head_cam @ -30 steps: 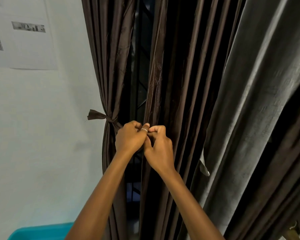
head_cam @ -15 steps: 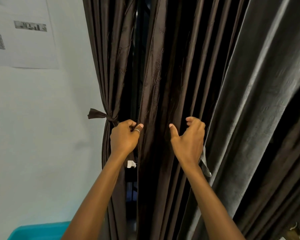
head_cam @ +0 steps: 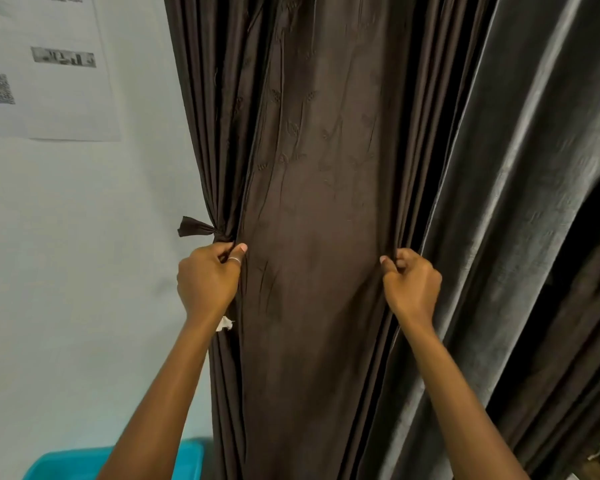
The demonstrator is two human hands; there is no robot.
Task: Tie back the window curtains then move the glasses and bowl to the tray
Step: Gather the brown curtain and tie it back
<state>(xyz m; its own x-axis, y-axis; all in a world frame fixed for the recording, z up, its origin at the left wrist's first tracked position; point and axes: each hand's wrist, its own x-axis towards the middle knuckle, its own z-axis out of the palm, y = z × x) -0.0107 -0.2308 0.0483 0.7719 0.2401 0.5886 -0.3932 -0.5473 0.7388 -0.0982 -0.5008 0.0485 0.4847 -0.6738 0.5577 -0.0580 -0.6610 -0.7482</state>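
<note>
Paper sheet (head_cam: 49, 64): hung on the pale wall (head_cam: 66, 254) at the upper left, with a printed code and a dark strip of print on it.
Blue tub (head_cam: 66, 462): showed only its rim at the lower left, partly behind the left forearm.
Fabric tie (head_cam: 196, 228): was knotted at the left edge of the brown curtain, its loose end pointing left over the wall.
Left hand (head_cam: 208, 282): sat just below the knot, with its fingers curled round the curtain's left edge and the thumb, which wore a ring (head_cam: 234, 260), pressed on the cloth.
White tag (head_cam: 225, 323): stuck out from the curtain edge beside the left wrist.
Brown curtain (head_cam: 319, 202): hung in the middle, with a broad flat panel spread between the two hands and tight pleats on either side.
Right hand (head_cam: 413, 285): pinched a fold at the panel's right side, fingers curled and thumb on top.
Grey curtain (head_cam: 516, 202): hung to the right in loose folds, just beside the brown one.
</note>
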